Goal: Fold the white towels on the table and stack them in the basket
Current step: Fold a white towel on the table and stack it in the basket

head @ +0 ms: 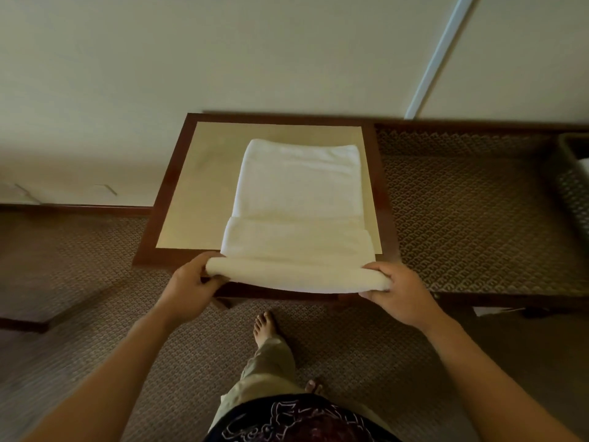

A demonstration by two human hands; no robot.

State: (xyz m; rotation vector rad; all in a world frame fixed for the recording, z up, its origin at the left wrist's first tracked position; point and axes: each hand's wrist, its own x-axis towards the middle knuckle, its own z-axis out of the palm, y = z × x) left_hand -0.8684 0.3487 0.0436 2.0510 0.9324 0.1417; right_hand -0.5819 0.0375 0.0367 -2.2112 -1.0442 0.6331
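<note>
A white towel [298, 199] lies lengthwise on the small table [178, 183], which has a dark wood frame and a tan top. The towel's near end is doubled over and lifted off the table's front edge. My left hand [191, 283] grips the left corner of that near fold. My right hand [398, 291] grips the right corner. A grey woven basket [573, 186] shows partly at the right edge, with something white inside.
The table stands against a pale wall [223, 59]. Patterned brown carpet [462, 218] surrounds it. My bare feet [264, 327] are just below the table's front edge. A dark wooden rail [510, 298] runs at the right.
</note>
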